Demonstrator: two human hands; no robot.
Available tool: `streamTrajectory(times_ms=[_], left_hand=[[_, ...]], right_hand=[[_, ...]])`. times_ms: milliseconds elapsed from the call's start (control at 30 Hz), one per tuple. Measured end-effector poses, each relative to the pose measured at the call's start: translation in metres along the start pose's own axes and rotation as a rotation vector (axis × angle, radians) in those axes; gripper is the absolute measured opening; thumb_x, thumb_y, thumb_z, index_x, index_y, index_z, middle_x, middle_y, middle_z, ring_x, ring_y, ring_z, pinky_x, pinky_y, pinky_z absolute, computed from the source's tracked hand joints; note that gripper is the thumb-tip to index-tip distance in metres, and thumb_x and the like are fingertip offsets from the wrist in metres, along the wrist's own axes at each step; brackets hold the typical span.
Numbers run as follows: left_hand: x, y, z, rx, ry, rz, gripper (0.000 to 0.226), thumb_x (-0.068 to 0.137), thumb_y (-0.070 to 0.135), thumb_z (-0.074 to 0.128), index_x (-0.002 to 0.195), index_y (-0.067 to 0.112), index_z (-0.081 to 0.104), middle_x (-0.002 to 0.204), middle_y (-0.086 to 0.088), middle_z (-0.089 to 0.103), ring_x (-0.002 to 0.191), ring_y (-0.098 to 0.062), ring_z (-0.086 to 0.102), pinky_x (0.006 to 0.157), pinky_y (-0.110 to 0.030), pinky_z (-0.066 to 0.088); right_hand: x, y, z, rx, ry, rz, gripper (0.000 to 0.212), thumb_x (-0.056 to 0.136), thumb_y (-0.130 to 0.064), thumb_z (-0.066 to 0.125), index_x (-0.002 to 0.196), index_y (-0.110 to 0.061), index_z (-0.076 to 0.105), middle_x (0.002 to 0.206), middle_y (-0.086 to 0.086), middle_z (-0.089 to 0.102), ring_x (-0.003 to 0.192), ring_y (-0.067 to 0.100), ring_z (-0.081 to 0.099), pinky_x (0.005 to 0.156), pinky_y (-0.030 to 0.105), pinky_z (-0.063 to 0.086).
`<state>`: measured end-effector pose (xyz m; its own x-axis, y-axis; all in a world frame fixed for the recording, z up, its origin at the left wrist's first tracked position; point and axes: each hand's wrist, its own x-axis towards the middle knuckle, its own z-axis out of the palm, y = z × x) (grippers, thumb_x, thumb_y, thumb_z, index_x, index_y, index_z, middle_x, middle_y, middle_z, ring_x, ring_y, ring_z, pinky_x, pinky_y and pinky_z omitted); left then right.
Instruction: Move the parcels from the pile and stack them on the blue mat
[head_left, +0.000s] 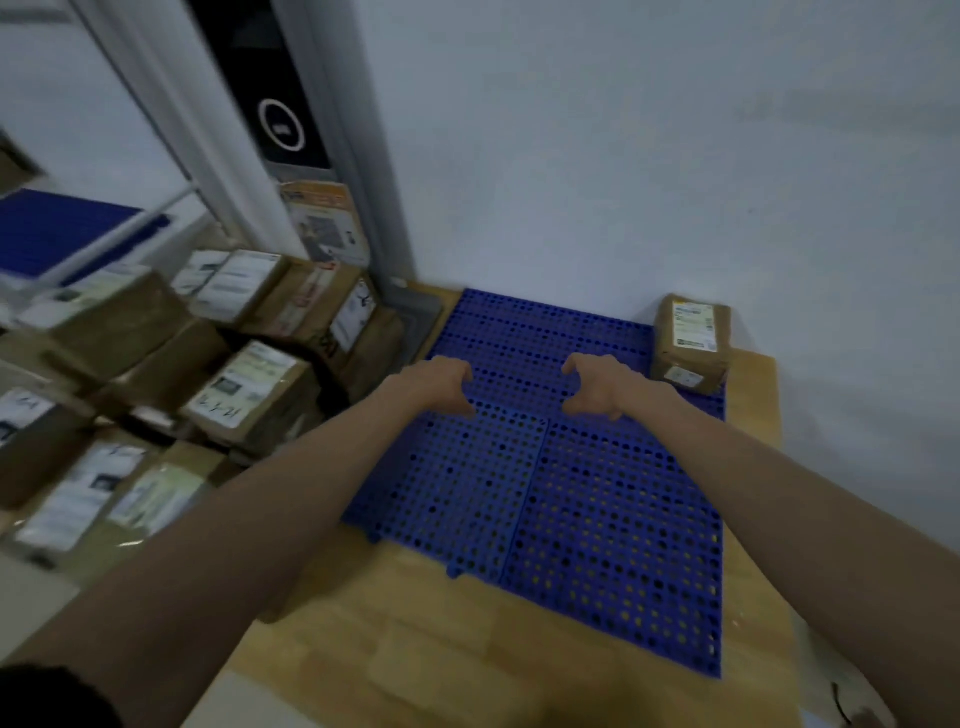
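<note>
A blue perforated mat (545, 509) lies on a wooden floor panel in the corner. One brown parcel (690, 340) with white labels stands on the mat's far right corner, against the wall. A pile of brown labelled parcels (249, 395) fills the left side. My left hand (441, 384) and my right hand (597, 387) hover over the middle of the mat, facing each other, fingers loosely curled, nothing in either. Both forearms stretch out over the mat's near part.
A white wall (675, 156) backs the mat on the far and right sides. A grey door frame (358, 182) with a dark panel and a poster rises beside the pile. A blue shelf (57, 228) shows at the far left. Wooden floor panel (415, 649) extends toward me.
</note>
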<state>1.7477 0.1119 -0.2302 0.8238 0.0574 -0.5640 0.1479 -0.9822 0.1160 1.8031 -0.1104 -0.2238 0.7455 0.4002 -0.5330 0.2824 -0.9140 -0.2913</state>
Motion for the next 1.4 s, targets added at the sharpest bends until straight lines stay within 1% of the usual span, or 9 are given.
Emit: streamTrajectory(times_ms=[267,300,433,633,767,1000,1200,1300,1400], left_hand=[[-0.032,-0.068,-0.025,-0.053,0.071,0.046,0.041,0.091,0.043,0.064,0.12,0.017,0.052,0.127,-0.018,0.049,0.092,-0.026,0.057,0.077,-0.038,0.047],[-0.033,-0.076,-0.028,-0.058,0.081,0.048,0.033,0.091,0.042,0.064,0.111,0.02,0.052,0.094,-0.01,0.05,0.081,-0.024,0.052,0.074,-0.036,0.045],[-0.037,-0.115,-0.044,-0.06,0.129,0.038,0.037,0.09,0.041,0.065,0.08,0.013,0.044,0.081,-0.009,0.04,0.066,-0.018,0.037,0.066,-0.036,0.035],[-0.031,-0.181,-0.07,-0.035,0.157,-0.001,0.043,0.083,0.044,0.072,0.102,0.006,0.063,0.106,-0.008,0.062,0.091,-0.025,0.061,0.083,-0.041,0.053],[-0.017,-0.216,-0.081,-0.031,0.211,-0.02,0.041,0.082,0.038,0.074,0.066,0.016,0.043,0.07,-0.003,0.046,0.06,-0.017,0.045,0.053,-0.03,0.035],[0.014,-0.256,-0.082,-0.041,0.195,-0.112,0.061,0.076,0.02,0.08,0.128,0.005,0.053,0.122,-0.015,0.06,0.106,-0.031,0.06,0.075,-0.034,0.047],[0.047,-0.276,-0.075,-0.134,0.245,-0.201,0.059,0.084,0.018,0.069,0.135,0.001,0.045,0.131,-0.018,0.049,0.117,-0.034,0.053,0.088,-0.04,0.047],[0.061,-0.284,-0.069,-0.192,0.255,-0.236,0.069,0.089,0.027,0.062,0.145,0.002,0.031,0.139,-0.019,0.036,0.125,-0.038,0.045,0.097,-0.044,0.043],[0.071,-0.291,-0.065,-0.186,0.215,-0.237,0.068,0.091,0.023,0.056,0.148,0.004,0.026,0.148,-0.02,0.025,0.129,-0.041,0.041,0.1,-0.048,0.04]], right_hand=[[0.008,-0.077,0.003,-0.051,-0.018,-0.053,0.058,0.097,-0.029,0.058,0.147,-0.018,0.032,0.136,0.011,0.045,0.098,0.029,0.059,0.081,0.042,0.057],[0.01,-0.086,0.003,-0.053,-0.017,-0.057,0.058,0.096,-0.03,0.058,0.147,-0.019,0.032,0.137,0.011,0.045,0.098,0.029,0.059,0.081,0.042,0.058],[0.022,-0.127,0.005,-0.039,-0.01,-0.074,0.058,0.097,-0.032,0.056,0.148,-0.019,0.032,0.141,0.01,0.042,0.094,0.027,0.059,0.075,0.038,0.059],[0.044,-0.193,0.013,-0.021,0.001,-0.087,0.059,0.096,-0.033,0.057,0.147,-0.015,0.034,0.146,0.013,0.038,0.1,0.031,0.061,0.078,0.04,0.058],[0.061,-0.235,0.018,0.043,0.028,-0.087,0.046,0.096,-0.03,0.058,0.134,-0.007,0.047,0.133,0.021,0.05,0.086,0.028,0.062,0.076,0.046,0.057],[0.104,-0.295,0.029,0.131,0.088,-0.063,0.042,0.097,-0.027,0.055,0.127,0.002,0.054,0.122,0.024,0.058,0.094,0.038,0.063,0.079,0.053,0.055],[0.151,-0.328,0.033,0.206,0.101,0.001,0.026,0.097,-0.015,0.055,0.12,-0.002,0.052,0.108,0.015,0.061,0.076,0.026,0.061,0.068,0.039,0.056],[0.171,-0.344,0.032,0.361,0.104,0.015,0.017,0.099,-0.019,0.05,0.088,-0.007,0.055,0.085,0.013,0.06,0.067,0.026,0.061,0.05,0.03,0.05],[0.189,-0.357,0.037,0.511,0.032,0.095,0.027,0.101,-0.024,0.047,0.115,-0.002,0.053,0.104,0.022,0.063,0.066,0.027,0.061,0.045,0.029,0.05]])
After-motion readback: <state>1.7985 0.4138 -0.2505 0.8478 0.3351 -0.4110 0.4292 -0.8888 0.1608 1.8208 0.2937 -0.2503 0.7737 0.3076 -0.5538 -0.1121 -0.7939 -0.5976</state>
